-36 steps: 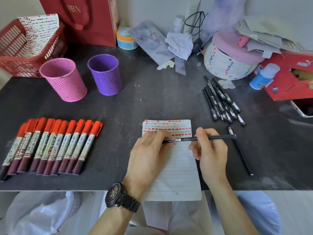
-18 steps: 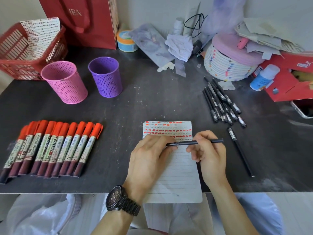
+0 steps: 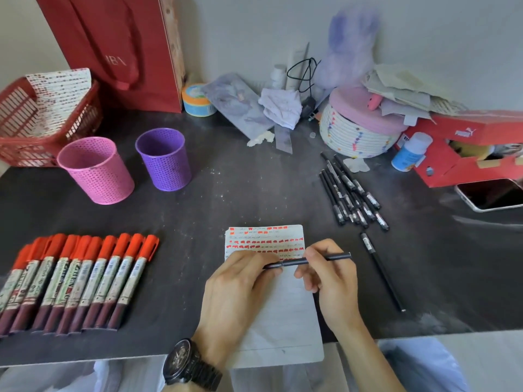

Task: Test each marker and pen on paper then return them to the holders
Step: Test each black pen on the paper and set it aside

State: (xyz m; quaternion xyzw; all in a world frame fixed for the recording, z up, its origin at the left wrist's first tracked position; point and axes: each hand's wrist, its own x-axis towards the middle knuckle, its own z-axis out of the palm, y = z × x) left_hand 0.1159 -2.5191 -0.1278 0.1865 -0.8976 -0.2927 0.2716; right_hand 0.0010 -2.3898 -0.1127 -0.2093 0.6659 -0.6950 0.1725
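Your right hand (image 3: 329, 274) pinches the barrel of a black pen (image 3: 307, 261), held level above a sheet of lined paper (image 3: 278, 306). Your left hand (image 3: 237, 290), a dark wristwatch (image 3: 188, 363) on its wrist, curls its fingertips round the pen's other end, where the cap meets the barrel; whether the cap is fully seated cannot be told.

The paper lies on the dark counter (image 3: 240, 193), its near edge overhanging the counter's front, its top lines filled with red marks.

Just right of the paper, one loose black pen (image 3: 380, 271) lies alone. Beyond it, a cluster of black pens (image 3: 349, 193) rests in a heap.

On your left, a row of red-capped markers (image 3: 76, 278) lies side by side, caps pointing away from you.

Farther back on the left stand two perforated holders, one pink (image 3: 94, 171) and one purple (image 3: 164, 159), both upright and near each other.

A red basket (image 3: 19, 148), a red paper bag (image 3: 119, 49), a white woven box with a pink lid (image 3: 359, 134) and a red shoebox (image 3: 475, 145) line the back of the counter; a phone (image 3: 492, 193) lies at the right edge.
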